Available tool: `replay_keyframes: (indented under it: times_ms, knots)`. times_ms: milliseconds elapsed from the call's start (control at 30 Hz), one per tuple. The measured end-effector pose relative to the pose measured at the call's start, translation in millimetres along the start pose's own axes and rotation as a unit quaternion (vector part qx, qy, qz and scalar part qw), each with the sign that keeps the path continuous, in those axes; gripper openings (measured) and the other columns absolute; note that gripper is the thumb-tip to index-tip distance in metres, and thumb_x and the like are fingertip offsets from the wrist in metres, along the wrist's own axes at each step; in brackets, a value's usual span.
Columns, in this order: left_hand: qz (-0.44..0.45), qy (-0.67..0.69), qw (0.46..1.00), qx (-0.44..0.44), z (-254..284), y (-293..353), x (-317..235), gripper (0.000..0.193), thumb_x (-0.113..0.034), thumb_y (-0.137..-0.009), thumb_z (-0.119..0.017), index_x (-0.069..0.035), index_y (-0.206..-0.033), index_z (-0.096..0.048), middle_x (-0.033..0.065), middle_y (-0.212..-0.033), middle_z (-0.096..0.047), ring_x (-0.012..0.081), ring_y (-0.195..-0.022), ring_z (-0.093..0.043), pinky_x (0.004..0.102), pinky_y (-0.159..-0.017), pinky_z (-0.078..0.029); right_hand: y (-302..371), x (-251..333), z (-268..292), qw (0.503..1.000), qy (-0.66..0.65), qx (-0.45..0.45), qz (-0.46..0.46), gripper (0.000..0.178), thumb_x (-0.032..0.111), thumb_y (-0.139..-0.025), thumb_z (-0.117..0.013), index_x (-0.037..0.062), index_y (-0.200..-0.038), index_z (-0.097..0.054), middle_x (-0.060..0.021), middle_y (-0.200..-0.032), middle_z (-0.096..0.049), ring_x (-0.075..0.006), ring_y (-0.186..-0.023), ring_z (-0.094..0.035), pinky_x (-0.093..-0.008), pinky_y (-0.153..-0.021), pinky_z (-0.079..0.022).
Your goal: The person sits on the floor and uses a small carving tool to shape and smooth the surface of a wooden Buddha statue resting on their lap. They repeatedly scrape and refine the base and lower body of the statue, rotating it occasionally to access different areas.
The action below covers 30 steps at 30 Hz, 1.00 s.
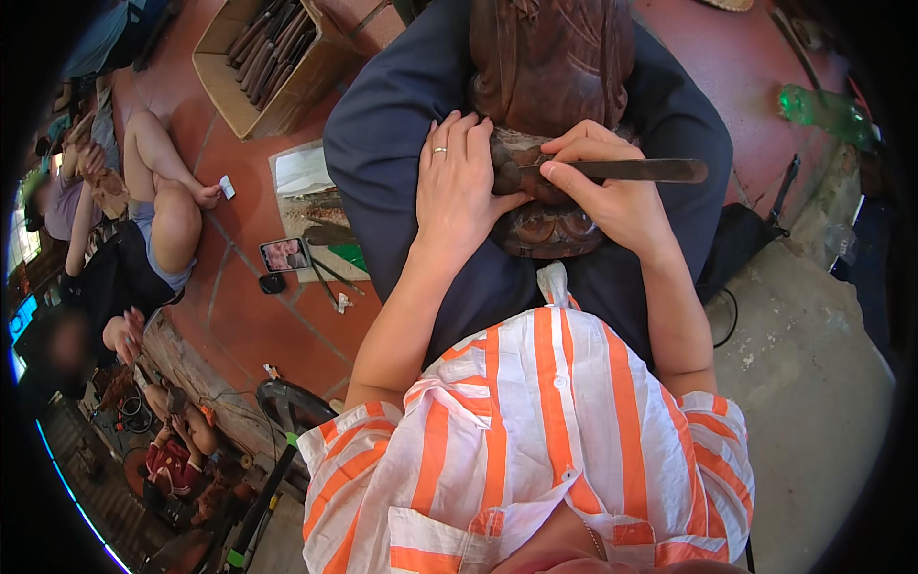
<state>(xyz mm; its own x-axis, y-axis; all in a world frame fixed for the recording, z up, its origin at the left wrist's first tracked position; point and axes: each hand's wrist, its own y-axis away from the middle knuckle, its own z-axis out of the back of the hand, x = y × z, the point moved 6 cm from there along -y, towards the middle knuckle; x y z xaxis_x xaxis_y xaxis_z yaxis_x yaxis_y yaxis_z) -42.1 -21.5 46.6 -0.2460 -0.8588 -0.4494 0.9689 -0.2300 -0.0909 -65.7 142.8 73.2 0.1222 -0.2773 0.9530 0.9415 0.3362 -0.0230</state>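
Observation:
A dark brown carved wooden statue (550, 67) lies across my lap between my thighs, its carved lower end nearest my body. My left hand (461, 177), with a ring on one finger, presses against the statue's left side and steadies it. Its fingers lie along the edge and the thumb reaches onto the wood. My right hand (607, 182) pinches a dark, flat carving tool (660, 170) with a rounded end that sticks out to the right. The tool's working tip is hidden by fingers near the carved surface.
A cardboard box (287, 120) of wooden-handled tools stands at upper left. On the tiled floor lie a phone (285, 254), a small black case (273, 283) and loose tools. A green plastic bottle (827, 115) lies at right. Other people sit at far left; a black bag (741, 244) touches my right side.

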Motion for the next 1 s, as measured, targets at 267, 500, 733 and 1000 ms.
replay_keyframes:
  times_ms: [267,500,733,1000]
  knots:
    - [0.000,-0.004,1.000,0.000,0,0,-1,0.086,-0.026,-0.057,-0.093,0.002,-0.126,-0.050,0.0176,-0.128,-0.054,0.0372,-0.129,-0.047,0.0484,-0.113,-0.035,1,-2,2,1.000,-0.004,-0.003,-0.014,0.012,0.008,-0.088,-0.069,-0.0039,-0.091,-0.071,-0.0096,-0.090,-0.073,-0.0158,-0.083,-0.068,-0.0286,-0.077,-0.052]
    - [0.000,-0.004,1.000,-0.002,0,1,0,0.086,-0.026,-0.056,-0.093,0.001,-0.126,-0.050,0.0175,-0.127,-0.054,0.0371,-0.129,-0.047,0.0483,-0.113,-0.035,4,-8,3,0.995,-0.059,-0.021,-0.084,0.012,0.009,-0.086,-0.070,-0.0029,-0.089,-0.071,-0.0105,-0.089,-0.070,-0.0207,-0.084,-0.066,-0.0320,-0.076,-0.050]
    - [0.010,-0.001,1.000,-0.004,0,1,-1,0.086,-0.022,-0.057,-0.092,0.000,-0.127,-0.049,0.0169,-0.130,-0.056,0.0365,-0.130,-0.048,0.0486,-0.111,-0.036,4,-6,4,0.996,-0.045,-0.024,-0.072,0.012,0.009,-0.086,-0.070,-0.0031,-0.089,-0.071,-0.0111,-0.090,-0.070,-0.0206,-0.084,-0.066,-0.0318,-0.076,-0.050]
    - [0.008,0.004,1.000,-0.006,0,1,-1,0.086,-0.022,-0.056,-0.093,0.000,-0.127,-0.049,0.0165,-0.130,-0.055,0.0366,-0.130,-0.048,0.0488,-0.112,-0.036,3,-1,1,1.000,-0.008,-0.018,0.008,0.009,0.007,-0.085,-0.071,-0.0024,-0.086,-0.070,-0.0110,-0.090,-0.069,-0.0220,-0.083,-0.066,-0.0329,-0.075,-0.050]
